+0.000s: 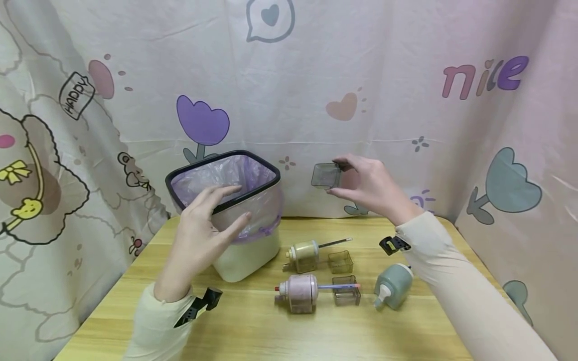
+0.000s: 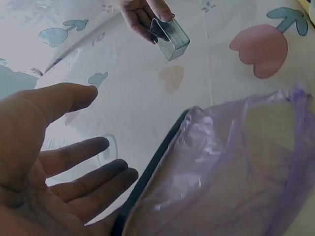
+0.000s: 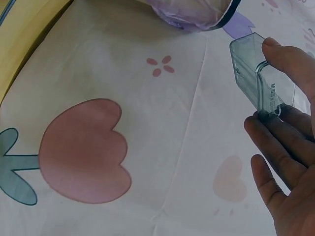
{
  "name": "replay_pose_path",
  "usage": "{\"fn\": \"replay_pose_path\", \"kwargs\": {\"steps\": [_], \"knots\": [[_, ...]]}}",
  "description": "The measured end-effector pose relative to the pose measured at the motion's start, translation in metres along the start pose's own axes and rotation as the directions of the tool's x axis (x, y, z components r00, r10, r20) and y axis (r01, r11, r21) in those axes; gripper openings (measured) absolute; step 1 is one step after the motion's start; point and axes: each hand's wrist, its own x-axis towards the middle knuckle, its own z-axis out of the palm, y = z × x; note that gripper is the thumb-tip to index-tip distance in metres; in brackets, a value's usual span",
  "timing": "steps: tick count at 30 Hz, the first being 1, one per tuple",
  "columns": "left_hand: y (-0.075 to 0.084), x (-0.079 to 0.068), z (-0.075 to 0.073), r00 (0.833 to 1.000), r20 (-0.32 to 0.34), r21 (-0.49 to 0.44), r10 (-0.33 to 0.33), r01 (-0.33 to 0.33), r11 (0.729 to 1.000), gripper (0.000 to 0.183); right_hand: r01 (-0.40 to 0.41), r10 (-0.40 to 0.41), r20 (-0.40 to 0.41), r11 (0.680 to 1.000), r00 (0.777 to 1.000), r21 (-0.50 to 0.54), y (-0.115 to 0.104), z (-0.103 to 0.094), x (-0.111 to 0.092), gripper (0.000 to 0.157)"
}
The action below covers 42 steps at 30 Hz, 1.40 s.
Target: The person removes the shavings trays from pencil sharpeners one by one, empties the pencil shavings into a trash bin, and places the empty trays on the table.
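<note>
My right hand (image 1: 368, 185) pinches a small clear grey shavings drawer (image 1: 326, 175) between thumb and fingers, raised over the back of the table. In the right wrist view the drawer (image 3: 251, 69) is tilted, its walls see-through. My left hand (image 1: 198, 235) is beside the near rim of a trash bin (image 1: 246, 258), its fingers spread and holding nothing. A purple plastic bag (image 1: 266, 215) lines the bin and folds over its outside. In the left wrist view the thumb and fingers of the left hand (image 2: 54, 157) are apart, close to the bin's dark rim (image 2: 152, 169).
On the table (image 1: 253, 331) lie a yellow pencil sharpener (image 1: 303, 255) and a pink one (image 1: 301, 293), each with a pencil in it. Two clear drawers (image 1: 340, 261) lie beside them. A grey-green sharpener (image 1: 394, 286) lies at the right. A printed curtain (image 1: 307, 100) hangs behind.
</note>
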Motion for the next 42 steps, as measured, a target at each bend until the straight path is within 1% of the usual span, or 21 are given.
{"fn": "replay_pose_path", "kwargs": {"steps": [7,12,16,20,22,27,31,34,38,42], "knots": [[0.006,-0.003,0.008,0.996,0.035,-0.053,0.077,-0.075,0.996,0.055,-0.032,0.031,-0.036,0.999,0.999,-0.017,0.014,-0.003,-0.023,0.058],[0.008,-0.004,0.016,0.988,0.050,-0.081,0.144,-0.139,0.987,0.056,-0.085,0.085,-0.039,0.996,0.996,-0.006,0.026,-0.003,-0.042,0.058],[0.007,-0.005,0.024,0.981,0.081,-0.098,0.175,-0.167,0.981,0.058,-0.152,0.152,-0.049,0.988,0.987,0.009,0.036,-0.002,-0.058,0.059],[0.005,-0.009,0.032,0.977,0.123,-0.106,0.172,-0.159,0.982,0.060,-0.226,0.226,-0.069,0.974,0.972,0.005,0.044,-0.003,-0.073,0.061],[0.005,-0.011,0.036,0.975,0.141,-0.109,0.169,-0.155,0.982,0.062,-0.247,0.246,-0.086,0.969,0.966,-0.005,0.049,-0.003,-0.081,0.061],[0.004,-0.014,0.048,0.972,0.172,-0.128,0.163,-0.142,0.982,0.062,-0.273,0.268,-0.096,0.961,0.959,-0.043,0.059,-0.003,-0.102,0.062],[0.002,-0.017,0.056,0.969,0.195,-0.137,0.150,-0.125,0.983,0.062,-0.315,0.310,-0.084,0.947,0.947,-0.058,0.064,-0.001,-0.115,0.064],[0.000,-0.018,0.060,0.968,0.206,-0.138,0.144,-0.117,0.984,0.062,-0.344,0.339,-0.073,0.937,0.938,-0.056,0.066,0.000,-0.123,0.064],[-0.001,-0.021,0.065,0.965,0.223,-0.137,0.137,-0.108,0.985,0.064,-0.359,0.356,-0.065,0.932,0.932,-0.044,0.070,0.001,-0.133,0.064],[-0.003,-0.024,0.068,0.961,0.251,-0.141,0.118,-0.084,0.986,0.065,-0.373,0.369,-0.077,0.927,0.926,-0.043,0.072,0.000,-0.144,0.063]]}}
